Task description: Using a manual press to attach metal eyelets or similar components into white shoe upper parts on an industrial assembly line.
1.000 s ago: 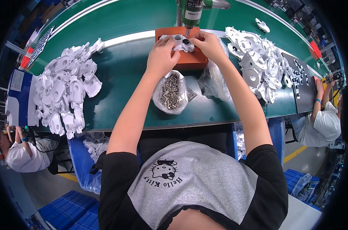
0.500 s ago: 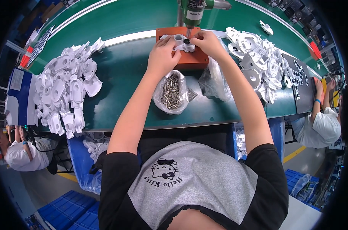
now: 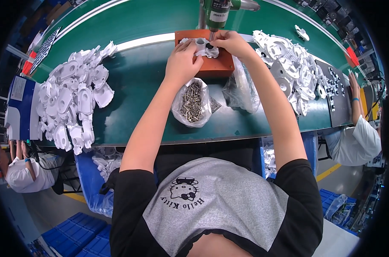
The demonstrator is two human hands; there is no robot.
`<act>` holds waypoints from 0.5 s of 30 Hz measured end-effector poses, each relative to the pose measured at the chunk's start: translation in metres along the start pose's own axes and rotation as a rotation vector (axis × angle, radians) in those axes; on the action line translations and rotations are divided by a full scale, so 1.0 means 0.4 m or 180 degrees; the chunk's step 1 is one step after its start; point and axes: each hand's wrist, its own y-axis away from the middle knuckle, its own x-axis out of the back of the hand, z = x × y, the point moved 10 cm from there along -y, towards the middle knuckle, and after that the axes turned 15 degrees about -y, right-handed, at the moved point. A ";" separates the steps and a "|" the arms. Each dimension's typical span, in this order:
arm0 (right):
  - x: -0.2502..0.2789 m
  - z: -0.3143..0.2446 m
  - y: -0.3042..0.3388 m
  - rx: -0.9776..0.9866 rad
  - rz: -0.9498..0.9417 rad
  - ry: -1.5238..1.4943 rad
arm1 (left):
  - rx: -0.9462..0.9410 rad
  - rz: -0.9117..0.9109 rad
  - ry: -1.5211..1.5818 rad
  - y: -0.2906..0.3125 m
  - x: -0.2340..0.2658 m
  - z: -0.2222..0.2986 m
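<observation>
A white plastic part with a round raised collar lies on the orange fixture block. My left hand grips its left side, thumb toward the near edge. A small round black piece sits in the part, right of the collar. My right hand is closed in a pinch beside the black piece, close to the tip of the green powered driver; whatever lies between its fingertips is too small to make out. The driver's bit points down just above the black piece.
An open plastic bag of screws stands near me, with a clear bag to its right. Piles of white parts lie left and right. A black tray holds small pieces. Co-workers sit at both sides.
My right fingers have shifted slightly at the black piece; my left hand stays put. A white part on the far green belt has moved a little right. The right co-worker's arm has moved.
</observation>
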 end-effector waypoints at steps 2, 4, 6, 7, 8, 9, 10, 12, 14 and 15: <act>0.001 0.004 0.000 -0.0127 0.0024 -0.0063 | 0.0032 -0.0039 0.0034 0.000 -0.002 -0.001; 0.003 0.010 -0.004 -0.0112 -0.0046 0.0104 | 0.0006 -0.0013 0.0015 0.001 -0.002 0.001; 0.002 0.015 -0.011 -0.0099 -0.0116 0.0270 | -0.0020 0.0010 -0.0004 0.001 -0.001 0.003; 0.004 0.019 -0.015 -0.0117 -0.0117 0.0402 | -0.0020 -0.0023 -0.0002 0.000 -0.004 0.003; 0.003 0.023 -0.018 -0.0135 -0.0122 0.0533 | -0.0016 -0.0056 -0.0004 0.001 -0.005 0.001; 0.005 0.023 -0.019 -0.0138 -0.0126 0.0532 | -0.0011 -0.0057 -0.0005 0.001 -0.004 0.001; 0.003 0.020 -0.018 -0.0114 -0.0225 0.0428 | 0.0034 -0.0043 0.0009 0.001 -0.004 -0.001; 0.004 0.000 -0.021 -0.0089 -0.0340 0.0324 | 0.0092 -0.0024 0.0013 0.000 0.000 -0.008; 0.048 0.002 -0.033 -0.0428 -0.0050 -0.0276 | 0.0056 -0.0146 0.0041 0.000 -0.004 -0.010; 0.095 0.015 -0.056 -0.0363 0.0191 -0.0268 | 0.0058 -0.0134 0.0043 -0.004 -0.003 -0.006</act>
